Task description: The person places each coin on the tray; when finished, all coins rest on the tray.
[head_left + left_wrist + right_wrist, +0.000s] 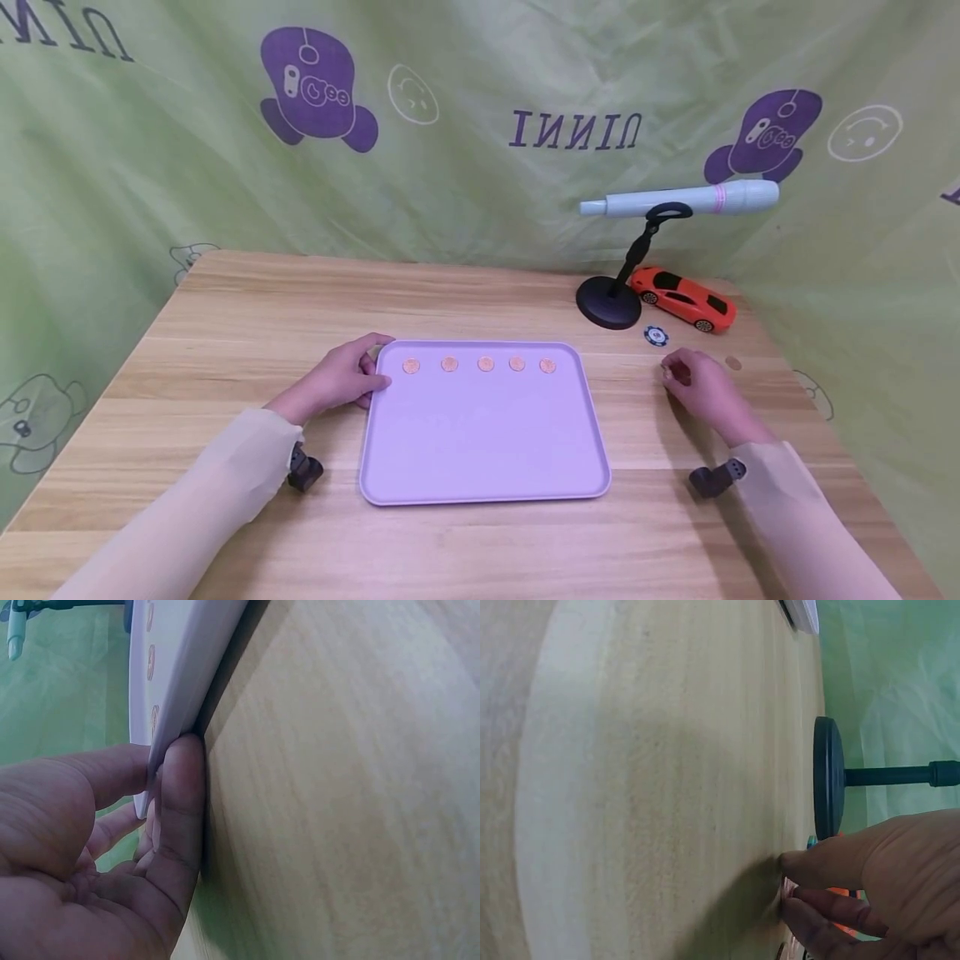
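Note:
My left hand (341, 375) grips the upper left corner of a lilac tray (487, 433), its thumb above the rim and a finger beneath, as the left wrist view shows. Several copper coins (486, 364) lie in a row along the tray's far side. Right of the tray, my right hand (701, 385) pinches a copper coin (786, 888) between thumb and fingers, low over the table; the fingers hide most of it. Another coin (733, 363) lies on the wood just right of that hand. A blue and white poker chip (656, 336) is beyond the fingertips.
A light blue microphone (690, 200) rests on a black stand (609, 303) at the back right. Beside its base sits an orange toy car (684, 300). Green printed cloth (465, 192) hangs behind the wooden table (247, 308).

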Tool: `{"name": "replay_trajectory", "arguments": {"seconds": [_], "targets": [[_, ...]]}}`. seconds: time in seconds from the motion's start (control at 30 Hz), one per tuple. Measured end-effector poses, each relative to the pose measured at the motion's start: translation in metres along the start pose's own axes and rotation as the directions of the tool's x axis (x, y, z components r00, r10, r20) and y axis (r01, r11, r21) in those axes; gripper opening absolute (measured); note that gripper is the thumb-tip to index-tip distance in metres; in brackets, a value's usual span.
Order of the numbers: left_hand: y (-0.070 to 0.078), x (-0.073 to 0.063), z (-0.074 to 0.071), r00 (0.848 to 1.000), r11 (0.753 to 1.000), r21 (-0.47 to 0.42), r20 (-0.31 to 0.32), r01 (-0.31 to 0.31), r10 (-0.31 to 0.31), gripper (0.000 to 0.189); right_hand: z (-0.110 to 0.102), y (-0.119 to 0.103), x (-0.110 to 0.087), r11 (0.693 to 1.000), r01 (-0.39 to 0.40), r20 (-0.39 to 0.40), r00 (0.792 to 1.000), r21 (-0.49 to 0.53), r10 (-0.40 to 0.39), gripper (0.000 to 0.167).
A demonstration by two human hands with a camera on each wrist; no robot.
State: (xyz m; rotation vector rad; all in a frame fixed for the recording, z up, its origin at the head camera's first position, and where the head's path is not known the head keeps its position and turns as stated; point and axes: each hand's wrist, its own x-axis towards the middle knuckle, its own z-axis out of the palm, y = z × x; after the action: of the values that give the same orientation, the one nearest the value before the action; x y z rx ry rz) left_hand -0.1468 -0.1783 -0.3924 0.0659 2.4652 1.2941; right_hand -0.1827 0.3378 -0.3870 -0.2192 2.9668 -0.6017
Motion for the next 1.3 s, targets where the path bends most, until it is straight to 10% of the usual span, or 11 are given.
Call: {"name": "replay_trajectory", "arguments": {"seconds": [0.87,1.3], "targets": [[0.000,-0.001,-0.001,1.000,1.000,0.005,-0.004,-0.001,0.001,0.063,-0.007,0.009,0.001,0.998,-0.039,0.072,0.997,0.051,0.035,0.024],[0.002,-0.002,0.000,1.000,1.000,0.005,-0.009,-0.004,0.004,0.063,0.000,-0.004,0.004,0.991,0.052,-0.057,0.997,0.123,-0.045,0.025]]}}
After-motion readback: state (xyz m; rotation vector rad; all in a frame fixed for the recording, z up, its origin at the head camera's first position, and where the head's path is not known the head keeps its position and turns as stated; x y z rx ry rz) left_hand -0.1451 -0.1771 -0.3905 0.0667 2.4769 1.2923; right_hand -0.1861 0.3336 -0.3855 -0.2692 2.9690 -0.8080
